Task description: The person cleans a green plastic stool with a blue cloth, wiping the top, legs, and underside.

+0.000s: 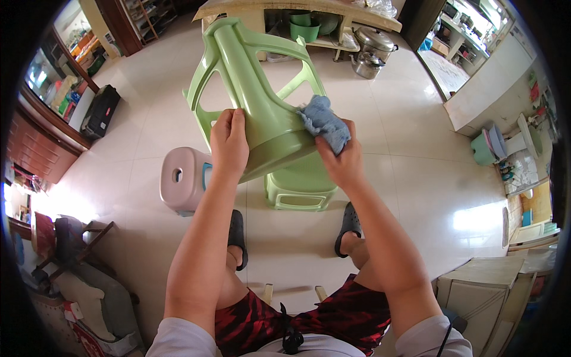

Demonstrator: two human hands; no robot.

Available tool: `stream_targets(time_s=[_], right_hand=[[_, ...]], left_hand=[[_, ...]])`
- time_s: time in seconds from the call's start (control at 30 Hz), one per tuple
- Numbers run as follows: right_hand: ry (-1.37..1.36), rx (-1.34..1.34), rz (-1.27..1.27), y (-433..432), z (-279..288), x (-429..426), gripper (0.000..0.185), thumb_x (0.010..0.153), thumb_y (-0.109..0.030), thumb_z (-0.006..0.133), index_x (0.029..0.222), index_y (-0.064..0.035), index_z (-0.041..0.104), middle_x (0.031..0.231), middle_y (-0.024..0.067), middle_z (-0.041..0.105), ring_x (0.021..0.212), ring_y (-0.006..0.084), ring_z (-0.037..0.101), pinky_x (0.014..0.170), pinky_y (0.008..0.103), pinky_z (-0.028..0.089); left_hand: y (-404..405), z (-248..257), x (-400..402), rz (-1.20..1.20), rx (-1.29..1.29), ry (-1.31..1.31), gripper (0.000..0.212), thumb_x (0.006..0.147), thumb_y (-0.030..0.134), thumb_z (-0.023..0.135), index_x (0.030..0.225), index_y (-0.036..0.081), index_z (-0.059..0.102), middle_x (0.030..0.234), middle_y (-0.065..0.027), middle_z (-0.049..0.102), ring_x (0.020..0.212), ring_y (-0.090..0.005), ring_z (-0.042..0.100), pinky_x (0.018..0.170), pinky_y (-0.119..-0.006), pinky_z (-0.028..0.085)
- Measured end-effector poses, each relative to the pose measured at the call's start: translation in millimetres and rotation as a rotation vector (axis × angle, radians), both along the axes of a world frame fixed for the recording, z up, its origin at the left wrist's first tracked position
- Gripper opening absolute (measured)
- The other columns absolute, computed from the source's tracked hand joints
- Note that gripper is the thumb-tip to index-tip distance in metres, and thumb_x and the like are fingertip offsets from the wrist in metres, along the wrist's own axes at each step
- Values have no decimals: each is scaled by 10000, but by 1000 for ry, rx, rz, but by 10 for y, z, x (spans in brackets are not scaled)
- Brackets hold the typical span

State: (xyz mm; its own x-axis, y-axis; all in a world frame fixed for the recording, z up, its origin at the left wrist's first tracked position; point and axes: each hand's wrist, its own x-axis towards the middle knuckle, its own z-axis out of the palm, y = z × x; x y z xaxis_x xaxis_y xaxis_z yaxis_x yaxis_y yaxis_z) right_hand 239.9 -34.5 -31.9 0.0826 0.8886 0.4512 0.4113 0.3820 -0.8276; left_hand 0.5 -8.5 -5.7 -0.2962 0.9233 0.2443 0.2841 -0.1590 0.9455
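Note:
A light green plastic stool (258, 89) is held tilted in the air before me, its legs pointing up and away. My left hand (229, 143) grips its near left side, thumb along the surface. In my right hand (343, 156) is a bunched blue cloth (325, 120), pressed against the stool's right side near the seat rim. Below it, a second light green plastic stool (301, 185) stands on the floor between my feet, partly covered by the held one. To its left stands a pink plastic stool (183, 178) with a hole in its top, partly behind my left forearm.
Tiled floor (415, 178) spreads around me. A wooden table (294, 5) at the far side has green basins (305, 30) on its shelf. A steel pot (374, 40) and a kettle (368, 64) stand beside it. A black case (101, 111) lies at left; a cabinet (475, 294) stands at right.

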Motion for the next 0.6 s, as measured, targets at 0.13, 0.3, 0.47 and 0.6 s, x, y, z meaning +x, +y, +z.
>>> stream_targets(time_s=[0.13,0.3,0.47,0.6], right_hand=[[-1,-267,-212,147,-107,304,506,928,-313,774,1241,40,592,1085,315,724,1026,447,722,899,476,555],[18,-268,-420,364,-359,553,568,909,-411,780,1163,71,619,1067,326,723,1019,484,713,892,500,550],[-18,-242,-407,371,-288,561,556,906,-416,780,1145,63,629,1070,320,730,1023,474,720,892,496,555],[-106,-302,-377,298,-197,445,544,905,-431,776,1142,38,638,1052,302,738,1018,476,721,894,496,557]], left_hand=[[-93,-11,-84,-92,-97,212,654,1114,560,419,997,-27,682,754,-182,589,731,-306,526,737,-427,455],[-169,-53,-195,-153,-291,274,892,1088,728,293,939,-71,660,754,-211,588,759,-334,534,785,-442,470],[-110,-129,-178,-38,-288,-62,821,1099,684,389,898,-55,685,779,-105,629,788,-188,534,760,-356,463],[-77,-115,-156,117,-283,-361,739,1108,638,439,1019,-35,732,892,-60,680,838,-150,579,782,-327,485]])
